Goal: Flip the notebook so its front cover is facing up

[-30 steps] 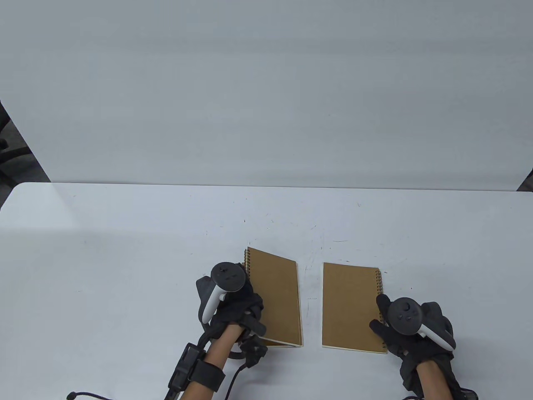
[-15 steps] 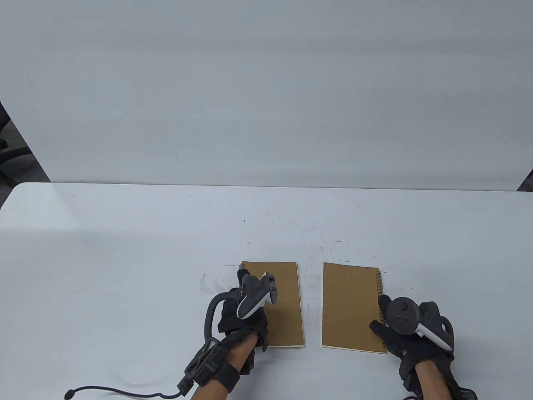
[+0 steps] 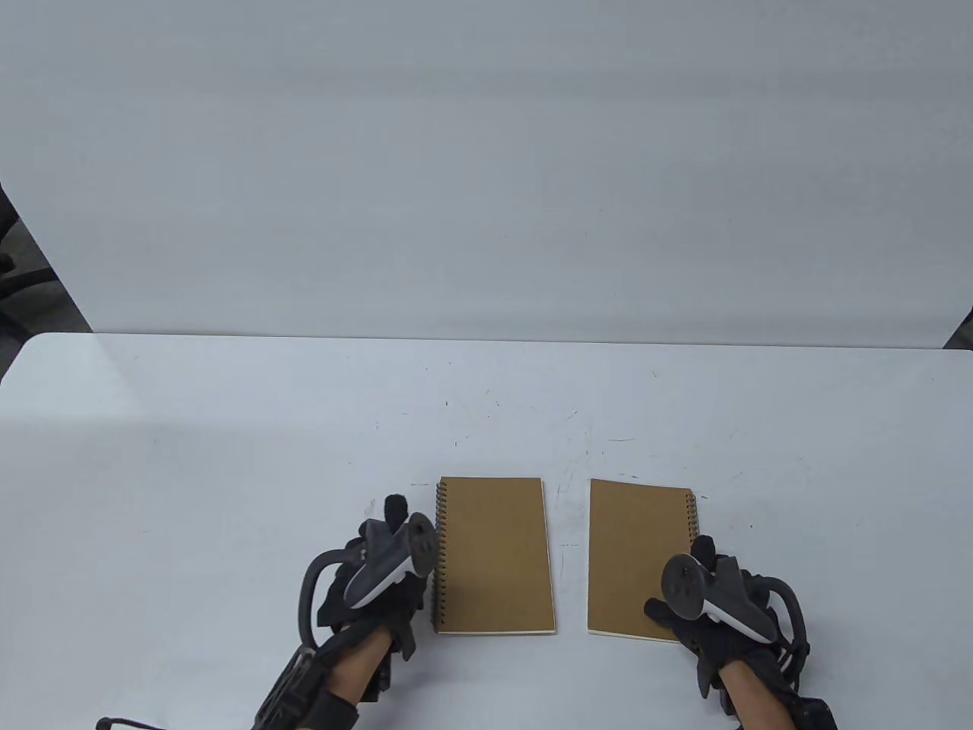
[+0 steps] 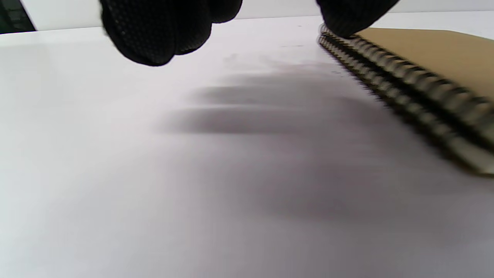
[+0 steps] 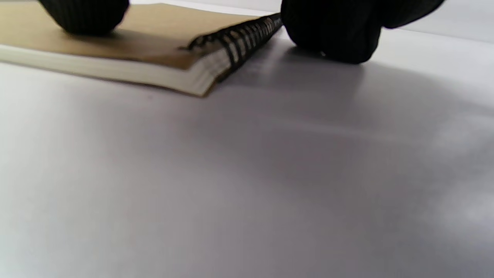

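Two brown spiral notebooks lie flat on the white table (image 3: 228, 456). The left notebook (image 3: 494, 555) has its spiral on the left edge; the right notebook (image 3: 635, 559) has its spiral on the right edge. My left hand (image 3: 391, 544) is beside the left notebook's spiral and holds nothing; in the left wrist view one fingertip (image 4: 347, 19) hangs over the far end of the spiral (image 4: 405, 88). My right hand (image 3: 695, 593) is at the right notebook's near right corner. In the right wrist view its thumb (image 5: 85, 15) rests on the cover and its fingers (image 5: 332, 34) touch the table beside the spiral (image 5: 247, 38).
A white wall panel (image 3: 486, 190) stands behind the table's far edge. A narrow gap of bare table (image 3: 570, 547) separates the two notebooks. A black cable (image 3: 122, 721) trails from my left wrist at the near edge.
The left notebook, tilted up a second ago, now lies flat. My left hand has let go and moved left off it. My right hand has rolled leftward at the right notebook's corner.
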The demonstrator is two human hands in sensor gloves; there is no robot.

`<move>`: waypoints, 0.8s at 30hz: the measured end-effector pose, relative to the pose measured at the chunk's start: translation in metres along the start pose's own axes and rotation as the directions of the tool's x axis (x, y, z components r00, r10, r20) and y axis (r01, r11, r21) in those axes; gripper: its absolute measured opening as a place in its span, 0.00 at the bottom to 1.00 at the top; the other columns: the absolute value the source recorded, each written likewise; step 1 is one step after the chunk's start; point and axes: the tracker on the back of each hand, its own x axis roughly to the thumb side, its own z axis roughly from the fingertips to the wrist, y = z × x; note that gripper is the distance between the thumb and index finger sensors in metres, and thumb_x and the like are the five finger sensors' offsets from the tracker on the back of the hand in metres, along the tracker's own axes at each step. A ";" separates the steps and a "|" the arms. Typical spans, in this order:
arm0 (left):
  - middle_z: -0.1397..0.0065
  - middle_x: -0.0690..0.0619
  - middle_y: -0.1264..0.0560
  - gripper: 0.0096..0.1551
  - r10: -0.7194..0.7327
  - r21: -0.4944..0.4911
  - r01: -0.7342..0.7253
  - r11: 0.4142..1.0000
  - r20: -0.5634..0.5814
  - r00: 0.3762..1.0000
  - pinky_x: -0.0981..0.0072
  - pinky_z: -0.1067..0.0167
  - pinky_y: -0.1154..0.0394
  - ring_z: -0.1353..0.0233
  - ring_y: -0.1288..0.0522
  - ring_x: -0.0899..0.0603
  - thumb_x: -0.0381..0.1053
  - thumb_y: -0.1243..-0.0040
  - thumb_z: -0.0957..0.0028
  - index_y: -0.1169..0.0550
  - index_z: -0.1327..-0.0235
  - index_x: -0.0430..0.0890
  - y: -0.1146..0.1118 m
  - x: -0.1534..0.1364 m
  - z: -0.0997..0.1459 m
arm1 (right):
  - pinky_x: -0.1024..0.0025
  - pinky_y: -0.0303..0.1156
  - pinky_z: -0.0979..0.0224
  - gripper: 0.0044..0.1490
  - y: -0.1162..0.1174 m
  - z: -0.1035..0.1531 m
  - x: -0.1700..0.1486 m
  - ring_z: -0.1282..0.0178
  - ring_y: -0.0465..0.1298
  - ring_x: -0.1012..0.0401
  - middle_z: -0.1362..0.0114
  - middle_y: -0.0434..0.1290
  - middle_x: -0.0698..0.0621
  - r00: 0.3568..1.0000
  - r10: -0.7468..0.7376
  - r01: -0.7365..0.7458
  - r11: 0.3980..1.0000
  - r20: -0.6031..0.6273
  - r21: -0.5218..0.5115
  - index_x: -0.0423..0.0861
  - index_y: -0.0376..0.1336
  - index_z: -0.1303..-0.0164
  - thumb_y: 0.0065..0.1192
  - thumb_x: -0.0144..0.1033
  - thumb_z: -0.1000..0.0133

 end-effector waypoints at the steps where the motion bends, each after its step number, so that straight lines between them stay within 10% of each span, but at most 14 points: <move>1: 0.17 0.33 0.51 0.56 0.007 -0.005 -0.007 1.000 0.018 1.000 0.38 0.34 0.29 0.23 0.37 0.26 0.61 0.52 0.37 0.73 0.23 0.45 -0.002 -0.010 0.000 | 0.26 0.57 0.34 0.72 0.000 0.000 0.001 0.31 0.68 0.28 0.24 0.62 0.18 0.999 0.007 -0.006 0.999 -0.038 0.035 0.19 0.37 0.22 0.46 0.71 0.46; 11: 0.15 0.35 0.53 0.55 0.138 -0.015 -0.138 0.990 0.017 0.990 0.35 0.31 0.33 0.21 0.42 0.25 0.62 0.52 0.37 0.72 0.23 0.48 -0.024 -0.065 -0.003 | 0.27 0.59 0.34 0.65 -0.004 -0.002 0.016 0.34 0.71 0.32 0.27 0.65 0.20 0.998 0.049 -0.047 0.997 -0.045 0.060 0.20 0.39 0.22 0.48 0.61 0.46; 24: 0.15 0.35 0.52 0.55 0.250 -0.042 -0.248 0.968 0.030 0.968 0.36 0.31 0.33 0.21 0.42 0.24 0.61 0.52 0.37 0.71 0.22 0.48 -0.025 -0.079 -0.004 | 0.26 0.59 0.34 0.67 -0.012 -0.017 -0.002 0.43 0.74 0.48 0.36 0.69 0.39 0.943 -0.293 0.306 0.950 -0.156 0.068 0.17 0.39 0.23 0.67 0.49 0.49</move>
